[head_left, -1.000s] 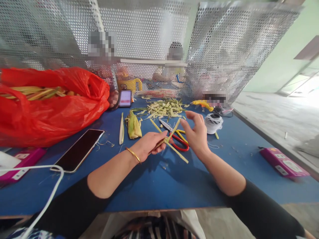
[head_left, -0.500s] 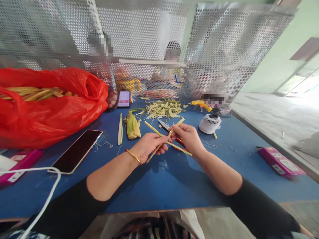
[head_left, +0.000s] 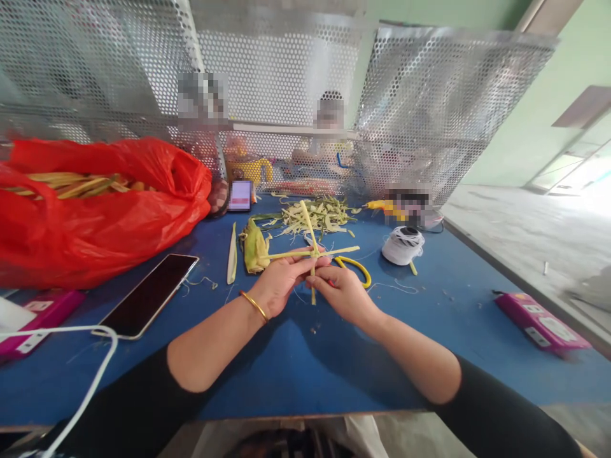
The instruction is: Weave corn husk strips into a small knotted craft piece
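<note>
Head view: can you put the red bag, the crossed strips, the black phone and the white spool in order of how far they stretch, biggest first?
1. Red bag, cut off at the edge
2. Black phone
3. Crossed strips, thin
4. White spool

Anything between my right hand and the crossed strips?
Nothing visible: the right hand already touches the near end of the crossed strips, which the left hand holds. The yellow-handled scissors lie behind the right hand, not between.
</note>
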Motion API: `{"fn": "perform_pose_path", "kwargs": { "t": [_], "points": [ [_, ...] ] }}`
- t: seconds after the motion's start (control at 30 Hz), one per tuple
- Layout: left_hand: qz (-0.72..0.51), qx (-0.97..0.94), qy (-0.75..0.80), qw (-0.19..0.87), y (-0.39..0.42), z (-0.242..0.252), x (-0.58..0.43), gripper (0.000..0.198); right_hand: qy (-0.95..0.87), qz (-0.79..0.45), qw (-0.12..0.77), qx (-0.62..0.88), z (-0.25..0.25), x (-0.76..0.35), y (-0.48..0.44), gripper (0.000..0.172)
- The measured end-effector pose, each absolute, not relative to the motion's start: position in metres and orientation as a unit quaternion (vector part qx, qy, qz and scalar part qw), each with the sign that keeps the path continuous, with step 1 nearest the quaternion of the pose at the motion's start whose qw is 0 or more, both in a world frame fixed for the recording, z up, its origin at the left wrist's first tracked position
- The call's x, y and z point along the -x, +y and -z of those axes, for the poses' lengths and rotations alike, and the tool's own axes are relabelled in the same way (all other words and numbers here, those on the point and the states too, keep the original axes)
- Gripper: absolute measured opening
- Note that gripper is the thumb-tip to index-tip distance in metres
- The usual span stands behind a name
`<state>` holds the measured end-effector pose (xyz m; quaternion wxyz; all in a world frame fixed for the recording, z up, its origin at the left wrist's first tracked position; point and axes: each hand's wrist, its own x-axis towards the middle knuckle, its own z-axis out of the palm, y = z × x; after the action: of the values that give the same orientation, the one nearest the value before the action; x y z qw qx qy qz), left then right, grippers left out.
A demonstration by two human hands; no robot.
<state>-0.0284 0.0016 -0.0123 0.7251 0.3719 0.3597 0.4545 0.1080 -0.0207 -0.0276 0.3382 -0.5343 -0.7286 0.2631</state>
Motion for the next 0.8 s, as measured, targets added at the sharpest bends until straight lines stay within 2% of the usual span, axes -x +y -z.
{"fn": "perform_pose_path", "kwargs": {
  "t": [0.3, 0.43, 0.5, 0.57, 0.6, 0.67, 0.73, 0.8],
  "points": [
    [-0.453, -0.389, 0.369, 0.712, 0.001, 0.014, 0.027, 0.023, -0.776, -0.278, 0.318, 0.469, 0.02, -0.109, -0.024, 0.025],
    [-0.46, -0.394, 0.389, 0.694, 0.003, 0.01, 0.031, 0.022, -0.82, -0.133, 0.308, 0.465, 0.016, -0.11, -0.029, 0.03],
    [-0.454, -0.409, 0.398, 0.685, 0.004, 0.008, 0.033, 0.021, -0.806, -0.042, 0.349, 0.477, 0.01, -0.114, -0.029, 0.033],
    [-0.424, -0.437, 0.403, 0.683, 0.002, 0.007, 0.034, 0.022, -0.752, -0.008, 0.416, 0.511, 0.003, -0.12, -0.026, 0.029],
    [-0.407, -0.457, 0.406, 0.678, 0.001, 0.007, 0.034, 0.024, -0.72, -0.029, 0.446, 0.531, 0.001, -0.122, -0.023, 0.027],
    [-0.378, -0.509, 0.412, 0.654, -0.001, 0.007, 0.033, 0.027, -0.666, -0.16, 0.473, 0.555, -0.001, -0.127, -0.015, 0.027],
    [-0.36, -0.562, 0.421, 0.615, -0.004, 0.009, 0.031, 0.028, -0.619, -0.332, 0.464, 0.539, 0.002, -0.13, -0.008, 0.032],
    [-0.341, -0.6, 0.429, 0.583, -0.005, 0.011, 0.03, 0.028, -0.583, -0.436, 0.456, 0.512, 0.008, -0.13, -0.002, 0.034]
  ]
}}
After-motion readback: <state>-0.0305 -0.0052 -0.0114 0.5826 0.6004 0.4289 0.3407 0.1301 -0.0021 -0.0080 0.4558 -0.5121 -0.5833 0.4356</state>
